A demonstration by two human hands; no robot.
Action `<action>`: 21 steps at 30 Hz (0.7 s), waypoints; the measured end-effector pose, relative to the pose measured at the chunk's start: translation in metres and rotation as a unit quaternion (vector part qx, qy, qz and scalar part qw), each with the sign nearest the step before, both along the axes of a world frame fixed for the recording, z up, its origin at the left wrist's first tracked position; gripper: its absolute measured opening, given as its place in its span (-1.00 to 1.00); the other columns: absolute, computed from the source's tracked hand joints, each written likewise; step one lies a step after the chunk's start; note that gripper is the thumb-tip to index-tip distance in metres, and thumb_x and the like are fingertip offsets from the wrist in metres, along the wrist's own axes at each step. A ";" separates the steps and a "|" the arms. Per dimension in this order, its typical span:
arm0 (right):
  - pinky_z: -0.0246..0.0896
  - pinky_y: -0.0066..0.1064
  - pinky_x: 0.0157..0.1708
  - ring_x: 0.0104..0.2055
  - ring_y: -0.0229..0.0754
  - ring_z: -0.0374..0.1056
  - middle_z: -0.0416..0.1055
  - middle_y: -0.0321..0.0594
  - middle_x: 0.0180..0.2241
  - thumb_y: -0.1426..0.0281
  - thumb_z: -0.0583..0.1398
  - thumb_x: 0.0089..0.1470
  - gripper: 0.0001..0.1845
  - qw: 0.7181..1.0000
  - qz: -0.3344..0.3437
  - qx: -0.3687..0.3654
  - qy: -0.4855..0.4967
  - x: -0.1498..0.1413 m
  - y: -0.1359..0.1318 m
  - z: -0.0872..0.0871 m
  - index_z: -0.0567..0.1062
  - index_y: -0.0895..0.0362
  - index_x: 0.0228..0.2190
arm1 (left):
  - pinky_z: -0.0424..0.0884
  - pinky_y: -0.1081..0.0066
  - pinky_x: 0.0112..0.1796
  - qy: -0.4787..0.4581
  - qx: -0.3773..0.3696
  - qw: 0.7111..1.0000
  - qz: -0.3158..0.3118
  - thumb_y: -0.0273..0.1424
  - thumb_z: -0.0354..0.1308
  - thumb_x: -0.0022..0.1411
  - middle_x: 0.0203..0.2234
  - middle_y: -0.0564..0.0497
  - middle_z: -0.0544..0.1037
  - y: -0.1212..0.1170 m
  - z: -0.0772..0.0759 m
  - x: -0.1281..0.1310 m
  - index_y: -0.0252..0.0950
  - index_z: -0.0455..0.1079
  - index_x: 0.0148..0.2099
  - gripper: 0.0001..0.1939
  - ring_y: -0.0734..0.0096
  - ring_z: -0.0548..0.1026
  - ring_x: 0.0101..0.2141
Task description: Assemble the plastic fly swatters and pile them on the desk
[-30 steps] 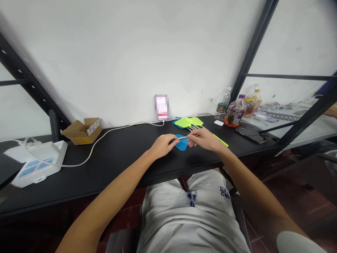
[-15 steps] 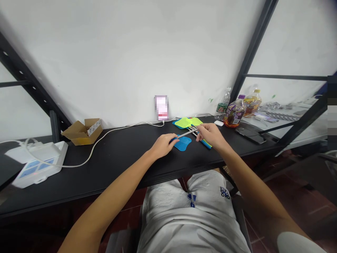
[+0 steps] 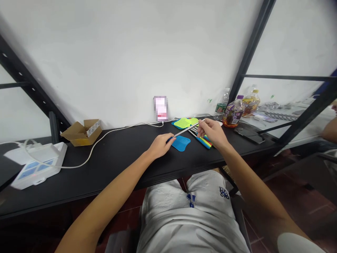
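Observation:
My left hand (image 3: 161, 144) is closed round the blue grip of a thin metal fly swatter rod (image 3: 186, 130). The rod slants up to the right, over the table. At its far end, the fingers of my right hand (image 3: 212, 131) pinch the tip. Below the rod, beside my left fingers, a blue mesh swatter head (image 3: 181, 143) lies flat on the black table (image 3: 118, 154). Behind my right hand is a pile of fly swatters with yellow-green heads (image 3: 185, 122), a blue one under them. Their metal rods end in blue, yellow and red grips (image 3: 204, 142).
A phone (image 3: 160, 109) on a white cable leans on the wall. Bottles (image 3: 233, 111) and a dark phone (image 3: 249, 135) are at the right. An open cardboard box (image 3: 83, 135) and a white power strip (image 3: 39, 168) stand left. Part of another person (image 3: 331, 126) shows far right.
My right hand has moved slightly up and away from my left, and more of the metal rod shows between them. The colored grips on the table are less covered. My left hand stays nearly still.

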State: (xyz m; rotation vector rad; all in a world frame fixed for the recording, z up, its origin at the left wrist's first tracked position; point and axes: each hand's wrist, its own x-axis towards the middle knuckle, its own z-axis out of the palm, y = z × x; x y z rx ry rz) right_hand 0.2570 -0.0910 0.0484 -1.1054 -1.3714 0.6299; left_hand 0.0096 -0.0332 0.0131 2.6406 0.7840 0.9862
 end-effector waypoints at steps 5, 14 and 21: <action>0.28 -0.46 -0.62 -0.48 -0.19 0.50 0.54 -0.09 -0.29 -0.07 0.27 0.03 -0.45 0.997 0.073 -0.027 0.008 -0.016 0.004 -0.008 0.48 0.15 -0.21 | 0.29 0.42 -0.28 -0.006 -0.006 1.000 -0.015 -0.20 -0.09 0.45 -0.35 0.00 0.54 -0.003 0.001 0.001 -0.28 0.44 -0.13 -0.66 0.39 0.45 -0.35; 0.45 -0.32 -0.23 -0.26 -0.14 0.52 0.57 -0.11 -0.31 -0.05 0.22 0.11 -0.53 0.997 0.044 0.033 0.060 -0.010 -0.003 0.000 0.44 0.12 -0.30 | 0.33 0.36 -0.23 0.008 -0.001 0.999 0.041 -0.28 -0.02 0.41 -0.30 -0.04 0.57 0.005 -0.004 0.001 -0.27 0.43 -0.16 -0.76 0.31 0.50 -0.29; 0.28 -0.41 -0.42 -0.53 -0.25 0.36 0.41 -0.28 -0.57 0.00 0.19 0.14 -0.57 0.991 0.111 -0.050 -0.058 -0.010 -0.006 -0.001 0.43 0.13 -0.40 | 0.34 0.34 -0.14 -0.034 0.023 0.998 0.046 -0.40 -0.06 0.39 -0.25 -0.05 0.53 0.006 -0.004 0.001 -0.27 0.38 -0.13 -0.81 0.32 0.47 -0.23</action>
